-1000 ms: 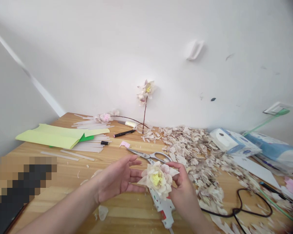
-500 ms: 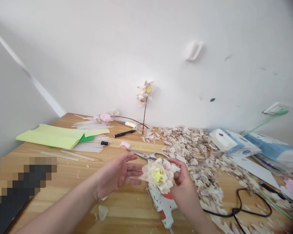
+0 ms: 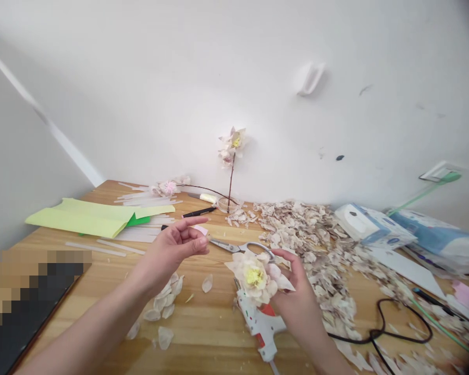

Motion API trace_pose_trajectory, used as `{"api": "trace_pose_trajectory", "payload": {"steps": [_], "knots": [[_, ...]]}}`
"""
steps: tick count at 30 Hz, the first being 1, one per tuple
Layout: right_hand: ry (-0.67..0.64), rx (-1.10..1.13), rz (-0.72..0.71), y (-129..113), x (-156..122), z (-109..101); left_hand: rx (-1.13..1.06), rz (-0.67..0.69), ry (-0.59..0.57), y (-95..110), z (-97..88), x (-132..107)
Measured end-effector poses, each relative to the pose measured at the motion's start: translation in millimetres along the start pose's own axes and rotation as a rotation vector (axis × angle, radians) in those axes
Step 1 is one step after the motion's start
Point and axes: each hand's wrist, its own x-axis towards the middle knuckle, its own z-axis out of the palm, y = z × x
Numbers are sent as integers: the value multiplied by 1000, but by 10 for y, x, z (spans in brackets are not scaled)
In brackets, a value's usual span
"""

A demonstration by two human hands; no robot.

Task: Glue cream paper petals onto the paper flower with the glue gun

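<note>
My right hand point(image 3: 297, 297) holds a cream paper flower point(image 3: 258, 276) with a yellow centre, just above a white hot glue gun point(image 3: 261, 328) lying on the wooden table point(image 3: 211, 338). My left hand point(image 3: 175, 247) is lifted to the left of the flower, fingers loosely curled and apart, with nothing seen in them. Below it lie a few loose petals point(image 3: 162, 304), and a single petal point(image 3: 207, 283) rests between the hands. Scissors point(image 3: 238, 246) lie just behind the flower.
A large heap of petals point(image 3: 316, 245) covers the right of the table. Tissue packs point(image 3: 371, 226) and a black cable point(image 3: 386, 328) lie right. Green paper point(image 3: 89, 216), glue sticks point(image 3: 140, 234), a black pen point(image 3: 197, 212) and a flower stem point(image 3: 231, 156) stand behind.
My left hand has let go of the flower and moved up and left. Loose petals now show on the table where it was. The right hand keeps the flower.
</note>
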Motion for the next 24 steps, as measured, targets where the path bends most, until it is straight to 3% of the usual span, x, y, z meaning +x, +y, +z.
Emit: {"api": "trace_pose_trajectory", "payload": {"steps": [6,16,24], "knots": [[-189,-72,4,101,37,-32,99,15,91,5,7,-22],[-546,-384,-179,286,-75,100,151,36,113,-22,14,0],[-695,-653,-278,367,-197,218,506,146,111,4,-205,55]]}}
